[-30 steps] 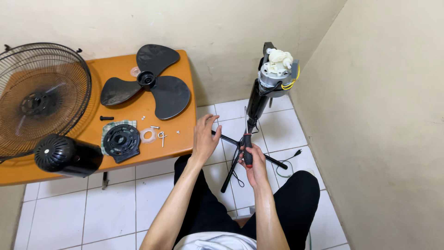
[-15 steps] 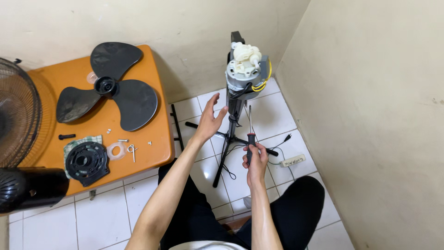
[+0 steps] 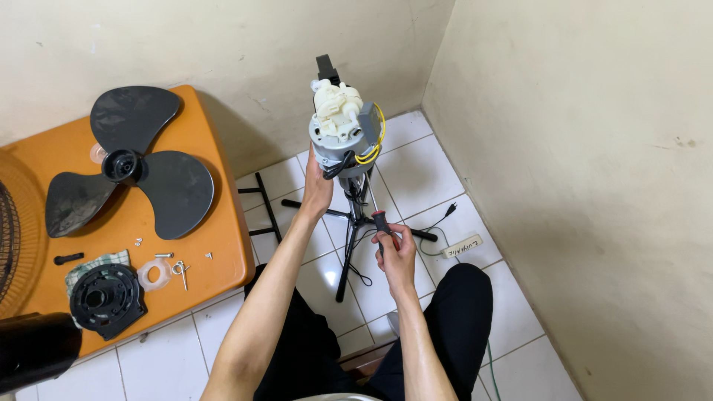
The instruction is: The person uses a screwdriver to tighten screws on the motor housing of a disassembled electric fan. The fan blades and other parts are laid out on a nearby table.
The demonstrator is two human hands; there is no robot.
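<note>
An uncovered fan motor with a white gearbox and yellow wires stands on a black stand over the white tiles. My left hand grips the motor's lower left side. My right hand holds a screwdriver with a black and red handle, its shaft pointing up toward the underside of the motor.
An orange table at the left carries a black three-blade fan blade, a round black part, a clear ring, small screws and a wire grille. A black housing sits at bottom left. A power strip lies by the right wall.
My left hand rose from the stand pole to the motor's side. My right hand lifted the screwdriver toward the motor. The view shifted right and closer.
</note>
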